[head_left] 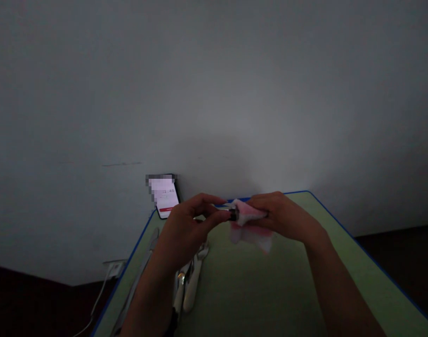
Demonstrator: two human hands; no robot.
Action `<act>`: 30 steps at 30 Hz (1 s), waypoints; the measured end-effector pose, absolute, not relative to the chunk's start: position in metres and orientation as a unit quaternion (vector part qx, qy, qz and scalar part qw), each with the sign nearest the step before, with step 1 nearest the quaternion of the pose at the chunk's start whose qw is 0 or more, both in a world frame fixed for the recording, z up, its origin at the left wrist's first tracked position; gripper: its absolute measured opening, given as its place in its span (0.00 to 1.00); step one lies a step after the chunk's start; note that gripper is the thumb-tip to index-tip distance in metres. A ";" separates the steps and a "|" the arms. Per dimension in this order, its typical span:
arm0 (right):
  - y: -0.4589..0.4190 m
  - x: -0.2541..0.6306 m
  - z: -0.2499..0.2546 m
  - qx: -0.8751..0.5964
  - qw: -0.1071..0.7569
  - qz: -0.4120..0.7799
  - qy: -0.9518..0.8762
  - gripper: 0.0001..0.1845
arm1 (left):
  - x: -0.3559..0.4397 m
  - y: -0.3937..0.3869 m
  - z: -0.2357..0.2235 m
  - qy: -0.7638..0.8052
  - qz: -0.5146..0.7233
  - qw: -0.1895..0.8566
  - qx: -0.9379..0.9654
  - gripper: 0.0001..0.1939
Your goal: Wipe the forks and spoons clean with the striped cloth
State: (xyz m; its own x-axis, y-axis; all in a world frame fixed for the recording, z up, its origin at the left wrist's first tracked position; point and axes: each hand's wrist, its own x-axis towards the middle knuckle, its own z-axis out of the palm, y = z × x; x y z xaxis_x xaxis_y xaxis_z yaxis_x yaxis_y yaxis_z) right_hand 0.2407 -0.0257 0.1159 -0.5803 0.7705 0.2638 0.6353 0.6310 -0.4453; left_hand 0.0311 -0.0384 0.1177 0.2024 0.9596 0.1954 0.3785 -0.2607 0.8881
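Note:
My left hand [192, 224] is closed, with its thumb and fingers pinching a small shiny metal utensil [232, 215] with a dark patch. Its kind is hidden by the fingers and the cloth. My right hand [282, 214] is closed around a pink and white cloth [251, 214]. The cloth wraps the utensil's right end, and a loose corner hangs below. Both hands are held above the far part of the green table [256, 290]. Beneath my left hand and forearm lie pieces of cutlery with pale handles [192, 290], partly covered by the arm.
A lit phone [166, 199] leans against the grey wall [214, 93] at the table's far left corner. A long knife [149, 248] lies along the left edge, partly behind my forearm. Low on the wall, a white socket [116, 268] has a cable running down.

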 end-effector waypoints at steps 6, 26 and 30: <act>-0.025 0.251 0.117 -0.413 0.234 0.216 -0.853 0.14 | 0.024 -0.036 0.118 0.481 0.419 0.366 0.677 0.11; -0.023 0.253 0.117 -0.384 0.210 0.403 -0.804 0.20 | 0.015 -0.033 0.113 0.449 0.544 0.345 0.620 0.09; -0.023 0.248 0.116 -0.384 0.188 0.382 -0.819 0.21 | 0.021 -0.033 0.114 0.528 0.477 0.273 0.648 0.08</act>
